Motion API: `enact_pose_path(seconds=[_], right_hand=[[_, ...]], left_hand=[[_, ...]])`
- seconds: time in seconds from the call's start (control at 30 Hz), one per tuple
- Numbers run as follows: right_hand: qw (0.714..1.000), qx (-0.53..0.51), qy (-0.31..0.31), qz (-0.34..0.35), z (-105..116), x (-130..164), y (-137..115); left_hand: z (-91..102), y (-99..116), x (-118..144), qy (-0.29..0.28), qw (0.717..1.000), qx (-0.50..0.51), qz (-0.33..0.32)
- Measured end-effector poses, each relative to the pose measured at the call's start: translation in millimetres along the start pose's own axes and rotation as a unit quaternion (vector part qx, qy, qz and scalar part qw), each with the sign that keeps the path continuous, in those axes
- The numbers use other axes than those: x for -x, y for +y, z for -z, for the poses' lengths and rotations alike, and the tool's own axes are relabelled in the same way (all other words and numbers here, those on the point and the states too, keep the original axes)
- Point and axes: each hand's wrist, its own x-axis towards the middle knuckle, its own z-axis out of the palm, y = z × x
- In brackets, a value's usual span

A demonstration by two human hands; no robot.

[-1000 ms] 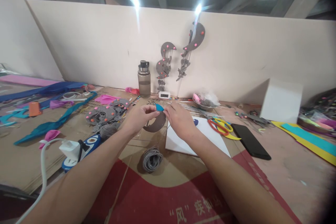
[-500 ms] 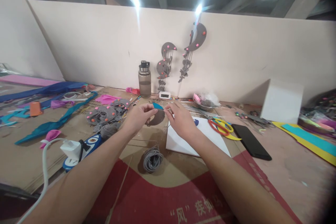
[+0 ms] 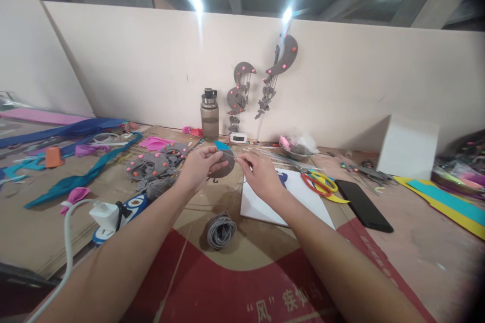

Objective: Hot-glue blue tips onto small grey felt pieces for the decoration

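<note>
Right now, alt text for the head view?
Left hand holds a flat, curved grey piece, blue at its upper edge; the right hand seems to pinch a thin strand beside it. Nearer lies coiled grey cord on brown-and-red cardboard.

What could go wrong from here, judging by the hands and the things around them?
The grey piece might slip or bend: the left hand grips one side, while the right hand works by the opposite edge, its pinch too small to read.
The coil of grey cord could tangle if brushed, lying on the cardboard between the arms.
The left arm could snag the white cable running close by.
</note>
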Motion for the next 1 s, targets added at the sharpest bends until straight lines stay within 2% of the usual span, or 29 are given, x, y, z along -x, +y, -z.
enact_pose_path(seconds=[0.17, 0.3, 0.4, 0.53, 0.7, 0.83, 1.0], right_hand=[[0.999, 0.011, 0.008, -0.046, -2, -1, 5], [0.998, 0.006, 0.01, -0.062, -1, -2, 4], [0.997, -0.026, 0.001, -0.07, 2, -2, -1], [0.987, -0.12, -0.039, -0.096, 5, -4, -7], [0.955, -0.243, -0.076, -0.153, 9, -6, -15], [0.908, -0.353, -0.082, -0.211, 14, -8, -16], [0.858, -0.459, -0.069, -0.218, 22, -9, -12]], left_hand=[[1.0, -1, -1, -0.028, 0.999, 0.012, 0.014], [0.0, 0, 0, -0.028, 1.0, 0.009, 0.009], [2.8, 0, -2, 0.004, 1.0, 0.028, -0.007], [15.7, 1, -12, 0.086, 0.991, 0.082, -0.053], [35.6, 5, -26, 0.118, 0.983, 0.121, -0.071], [49.7, 10, -35, 0.162, 0.972, 0.142, -0.096], [62.5, 14, -41, 0.197, 0.957, 0.168, -0.13]])
